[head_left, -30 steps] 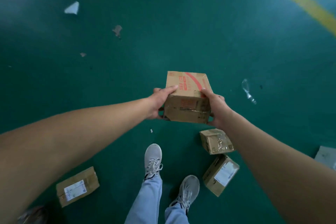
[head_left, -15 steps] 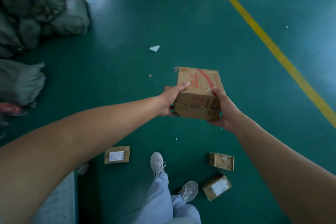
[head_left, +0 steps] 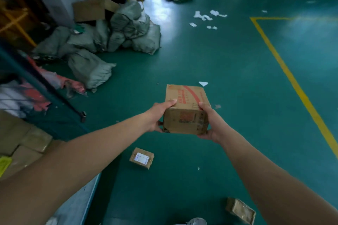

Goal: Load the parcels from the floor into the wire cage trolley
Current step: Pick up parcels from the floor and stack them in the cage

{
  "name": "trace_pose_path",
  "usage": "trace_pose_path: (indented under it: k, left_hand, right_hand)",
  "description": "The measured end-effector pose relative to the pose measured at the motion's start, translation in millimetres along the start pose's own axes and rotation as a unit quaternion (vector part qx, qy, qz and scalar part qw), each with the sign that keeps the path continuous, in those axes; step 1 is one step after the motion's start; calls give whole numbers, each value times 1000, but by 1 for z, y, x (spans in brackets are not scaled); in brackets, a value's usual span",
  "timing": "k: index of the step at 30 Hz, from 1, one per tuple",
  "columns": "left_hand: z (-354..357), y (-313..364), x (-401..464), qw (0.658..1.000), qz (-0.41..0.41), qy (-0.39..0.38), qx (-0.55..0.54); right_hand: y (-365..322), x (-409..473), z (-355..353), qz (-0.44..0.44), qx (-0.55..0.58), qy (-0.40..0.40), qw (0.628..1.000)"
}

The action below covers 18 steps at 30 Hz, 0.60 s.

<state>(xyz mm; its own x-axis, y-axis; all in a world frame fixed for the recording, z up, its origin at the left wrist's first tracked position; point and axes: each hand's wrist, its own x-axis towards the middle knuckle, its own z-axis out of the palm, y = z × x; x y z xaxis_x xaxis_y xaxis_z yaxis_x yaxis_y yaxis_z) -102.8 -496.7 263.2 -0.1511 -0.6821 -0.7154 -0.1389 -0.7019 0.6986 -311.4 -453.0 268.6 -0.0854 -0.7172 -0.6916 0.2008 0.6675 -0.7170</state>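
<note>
Parcel: cardboard box (head_left: 186, 109) up off the green floor (head_left: 228, 64), between my hands.
Left hand (head_left: 157, 118): I'm clamping its left side, thumb on top.
Right hand (head_left: 210, 124): gripping its right side.
Floor: small labelled parcel (head_left: 141, 158) below my arms; taped parcel (head_left: 240, 210) near my right forearm.
Trolley: blurred frame (head_left: 36, 78) at left.

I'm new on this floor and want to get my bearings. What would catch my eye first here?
First, the cardboard box with red print, held up mid-frame between the left hand and the right hand. Then the pile of grey sacks at upper left, and the yellow floor line running down the right. A small labelled parcel lies on the green floor below the box.
</note>
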Motion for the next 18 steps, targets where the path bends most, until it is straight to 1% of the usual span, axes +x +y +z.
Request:
trace_pose_path:
  k: [5, 7, 12, 15, 18]
  left_hand:
    - [-112, -45, -68, 994, 37, 58, -86]
    - [-155, -66, -98, 990, 46, 83, -103]
    - [-273, -137, -195, 971, 60, 162, -164]
    - [-330, -180, -252, 957, 62, 199, -203]
    - [-369, -213, -299, 943, 63, 228, -236]
  right_hand:
    - [21, -43, 117, -16, -64, -62, 996]
    - [36, -61, 163, -21, -82, -84, 993]
    - [92, -118, 296, -31, -149, -151, 977]
    - [126, -152, 368, -28, -186, -195, 962]
    - [152, -174, 425, -30, -216, -233, 948]
